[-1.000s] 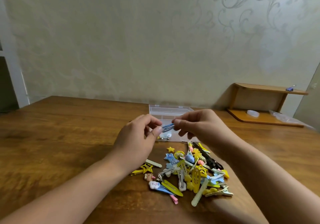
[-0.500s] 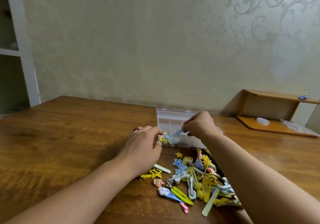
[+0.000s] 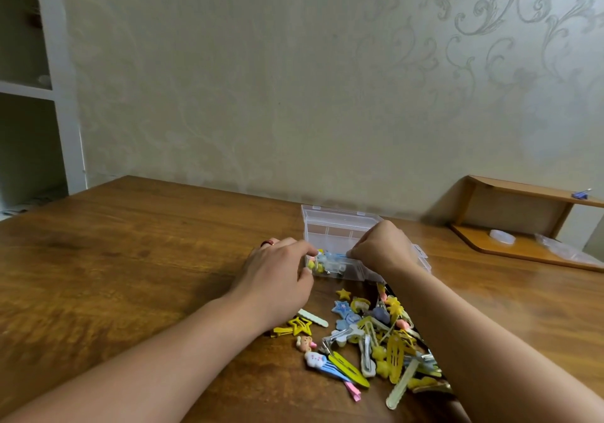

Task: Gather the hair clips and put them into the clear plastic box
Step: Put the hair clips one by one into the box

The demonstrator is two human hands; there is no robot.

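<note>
A clear plastic box [image 3: 340, 236] sits open on the wooden table [image 3: 147, 259], its lid standing up at the far side against the patterned wall. Inside the near left compartment lie a few small clips [image 3: 322, 264], yellow and pale blue with some bare metal; the compartments further back look bare through the clear walls, though glare makes that hard to confirm. The right hand [image 3: 384, 249] is over the box's near edge, its fingertips pressed together on a blue clip [image 3: 338, 255] held at the rim of that same compartment. The left hand [image 3: 277, 279] rests against the box's left end, fingers curled with the tips touching the corner wall; whether it actually clamps the box or only steadies it cannot be told (a dark red ring shows on one finger). The loose pile of hair clips [image 3: 376, 341] lies on the table just in front of the box, between the two forearms: mostly yellow and blue pieces, star shapes, long snap clips and one pink clip at the near edge. A yellow star clip [image 3: 299, 324] lies slightly apart, at the left wrist. At the far right stands a small wooden shelf [image 3: 523, 216].
</note>
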